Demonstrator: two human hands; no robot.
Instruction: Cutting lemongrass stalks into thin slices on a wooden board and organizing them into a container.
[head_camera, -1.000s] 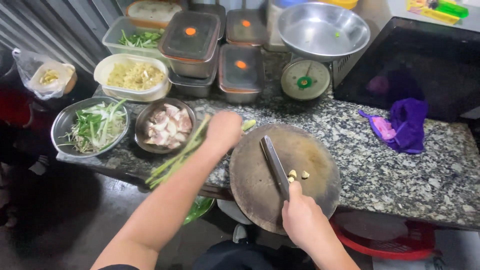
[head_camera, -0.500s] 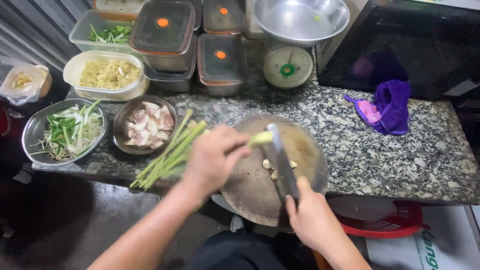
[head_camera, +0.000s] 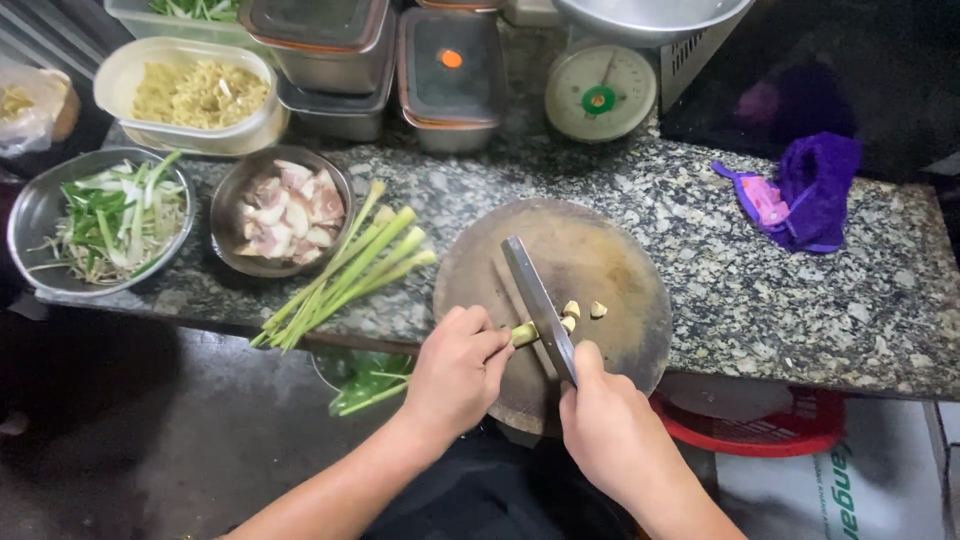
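Note:
A round wooden chopping board (head_camera: 600, 260) lies on the speckled granite counter (head_camera: 800, 300). My left hand (head_camera: 458, 370) pins a green lemongrass stalk (head_camera: 523, 334) on the board's near side; only the stalk's cut end shows. My right hand (head_camera: 605, 425) grips a cleaver (head_camera: 536, 300) whose blade rests edge-down across that end. A few cut pieces (head_camera: 583, 311) lie just right of the blade. A bundle of lemongrass stalks (head_camera: 345, 270) lies left of the board.
A metal bowl of sliced meat (head_camera: 280, 210), a bowl of green shoots (head_camera: 100, 220), a tub of yellow shreds (head_camera: 195, 95), lidded containers (head_camera: 450, 70) and a kitchen scale (head_camera: 598, 95) line the back. A purple cloth (head_camera: 810, 185) lies right. A red basin (head_camera: 760, 425) sits below.
My left hand carried a stalk from the bundle onto the board and now holds it down. The cleaver has come over the stalk's end. The view tilted nearer.

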